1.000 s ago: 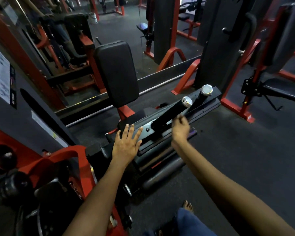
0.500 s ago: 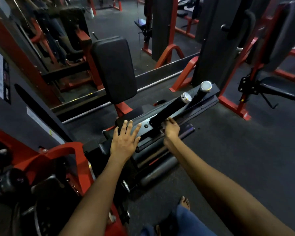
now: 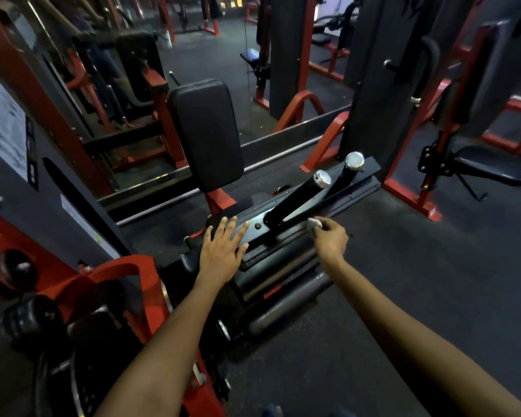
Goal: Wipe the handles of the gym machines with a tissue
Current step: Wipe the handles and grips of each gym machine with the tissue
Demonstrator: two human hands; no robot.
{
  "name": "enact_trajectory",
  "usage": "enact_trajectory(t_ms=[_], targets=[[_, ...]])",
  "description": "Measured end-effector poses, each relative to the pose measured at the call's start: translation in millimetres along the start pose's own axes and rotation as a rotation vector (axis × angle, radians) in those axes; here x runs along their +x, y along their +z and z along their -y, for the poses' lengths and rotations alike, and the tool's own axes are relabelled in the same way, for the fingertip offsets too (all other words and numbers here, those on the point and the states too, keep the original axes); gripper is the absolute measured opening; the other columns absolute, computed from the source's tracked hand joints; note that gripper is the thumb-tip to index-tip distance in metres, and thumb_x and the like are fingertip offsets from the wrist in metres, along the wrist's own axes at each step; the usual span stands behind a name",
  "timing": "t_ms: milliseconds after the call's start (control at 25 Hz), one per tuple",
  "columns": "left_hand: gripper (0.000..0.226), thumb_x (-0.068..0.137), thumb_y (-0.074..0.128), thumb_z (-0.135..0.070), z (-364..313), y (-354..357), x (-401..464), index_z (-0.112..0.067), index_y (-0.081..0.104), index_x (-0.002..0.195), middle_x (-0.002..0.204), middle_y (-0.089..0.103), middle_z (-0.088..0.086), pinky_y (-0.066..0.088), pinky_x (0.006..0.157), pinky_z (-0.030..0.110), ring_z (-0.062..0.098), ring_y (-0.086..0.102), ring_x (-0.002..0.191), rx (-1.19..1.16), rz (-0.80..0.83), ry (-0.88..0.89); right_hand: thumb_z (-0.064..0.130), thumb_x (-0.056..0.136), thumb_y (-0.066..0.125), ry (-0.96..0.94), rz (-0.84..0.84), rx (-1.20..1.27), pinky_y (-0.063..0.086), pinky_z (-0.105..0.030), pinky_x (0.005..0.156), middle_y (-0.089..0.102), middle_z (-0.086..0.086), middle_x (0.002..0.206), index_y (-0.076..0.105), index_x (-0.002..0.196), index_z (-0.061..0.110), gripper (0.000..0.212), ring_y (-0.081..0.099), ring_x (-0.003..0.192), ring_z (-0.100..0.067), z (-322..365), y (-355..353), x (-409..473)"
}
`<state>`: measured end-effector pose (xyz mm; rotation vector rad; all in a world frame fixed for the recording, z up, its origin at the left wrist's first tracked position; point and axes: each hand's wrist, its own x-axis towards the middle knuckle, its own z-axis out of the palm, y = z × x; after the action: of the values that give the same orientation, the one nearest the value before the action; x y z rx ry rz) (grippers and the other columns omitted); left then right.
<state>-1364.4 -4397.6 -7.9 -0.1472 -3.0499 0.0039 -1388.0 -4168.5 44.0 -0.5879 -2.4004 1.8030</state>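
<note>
Two black handles with chrome end caps stick up from the low machine: the near handle (image 3: pixel 298 197) and the far handle (image 3: pixel 348 170). My right hand (image 3: pixel 330 237) pinches a small white tissue (image 3: pixel 314 222) just right of the near handle's base, a little apart from it. My left hand (image 3: pixel 221 251) lies flat with spread fingers on the machine's black plate (image 3: pixel 253 227), left of the handle base.
An upright black back pad (image 3: pixel 206 133) stands behind my left hand. A red frame with weight plates (image 3: pixel 30 323) is at the lower left. A mirror wall runs behind. Red and black machines (image 3: pixel 433 115) stand to the right on dark rubber floor (image 3: pixel 418 281).
My right hand slid down the near handle toward its base, then came off to the right with the tissue now showing. My left hand stayed flat on the plate.
</note>
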Motion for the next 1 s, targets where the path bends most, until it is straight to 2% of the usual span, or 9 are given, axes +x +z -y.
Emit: enact_trajectory(t_ms=[160, 280, 400, 560, 720, 1000], targets=[[0.064, 0.092, 0.025, -0.046, -29.5, -26.6, -17.6, -0.011, 0.051, 0.139, 0.144, 0.05, 0.012, 0.032, 0.11, 0.053, 0.03, 0.046, 0.134, -0.139, -0.091, -0.166, 0.019, 0.096, 0.051, -0.274, 0.034, -0.227, 0.05, -0.034, 0.086, 0.069, -0.009, 0.103, 0.064, 0.117, 0.008, 0.027, 0.063, 0.092, -0.02, 4.5, -39.8, -7.7], [0.061, 0.099, 0.028, -0.047, -67.3, -54.0, -34.8, -0.013, 0.037, 0.148, 0.154, 0.036, 0.008, 0.019, 0.117, 0.042, 0.025, 0.029, 0.144, -0.229, -0.125, -0.193, 0.012, 0.092, 0.052, -0.461, 0.04, -0.371, 0.05, -0.032, 0.086, 0.068, -0.006, 0.111, 0.065, 0.117, 0.012, 0.028, 0.063, 0.1, -0.022, 12.4, -73.4, -15.0], [0.056, 0.102, 0.037, -0.041, -112.2, -79.4, -59.9, -0.015, 0.029, 0.152, 0.158, 0.029, 0.005, 0.012, 0.119, 0.035, 0.021, 0.02, 0.147, -0.263, -0.14, -0.188, 0.009, 0.091, 0.049, -0.591, 0.029, -0.503, 0.052, -0.038, 0.077, 0.069, -0.011, 0.106, 0.064, 0.113, 0.012, 0.027, 0.063, 0.096, -0.031, 18.7, -117.6, -36.4], [0.056, 0.103, 0.035, -0.043, -178.6, -102.4, -111.2, -0.016, 0.028, 0.152, 0.158, 0.029, 0.003, 0.014, 0.118, 0.033, 0.019, 0.021, 0.147, -0.312, -0.151, -0.164, 0.012, 0.091, 0.051, -0.618, 0.011, -0.572, 0.05, -0.041, 0.074, 0.069, -0.016, 0.098, 0.065, 0.107, 0.008, 0.022, 0.063, 0.092, -0.036, 9.0, -183.6, -69.2], [0.054, 0.102, 0.038, -0.043, -244.5, -115.1, -148.6, -0.015, 0.037, 0.148, 0.153, 0.038, 0.005, 0.022, 0.117, 0.035, 0.02, 0.029, 0.144, -0.373, -0.172, -0.119, 0.017, 0.093, 0.048, -0.634, 0.031, -0.695, 0.043, -0.037, 0.068, 0.068, -0.015, 0.087, 0.063, 0.09, 0.005, 0.019, 0.061, 0.084, -0.037, -4.9, -249.1, -90.9], [0.054, 0.101, 0.038, -0.044, -318.0, -90.6, -166.3, -0.015, 0.039, 0.147, 0.15, 0.043, 0.004, 0.025, 0.116, 0.033, 0.019, 0.033, 0.142, -0.337, -0.063, -0.101, 0.014, 0.092, 0.049, -0.639, 0.014, -0.733, 0.043, -0.036, 0.074, 0.071, -0.01, 0.093, 0.066, 0.09, 0.007, 0.019, 0.063, 0.088, -0.033, -50.3, -298.8, -94.2]])
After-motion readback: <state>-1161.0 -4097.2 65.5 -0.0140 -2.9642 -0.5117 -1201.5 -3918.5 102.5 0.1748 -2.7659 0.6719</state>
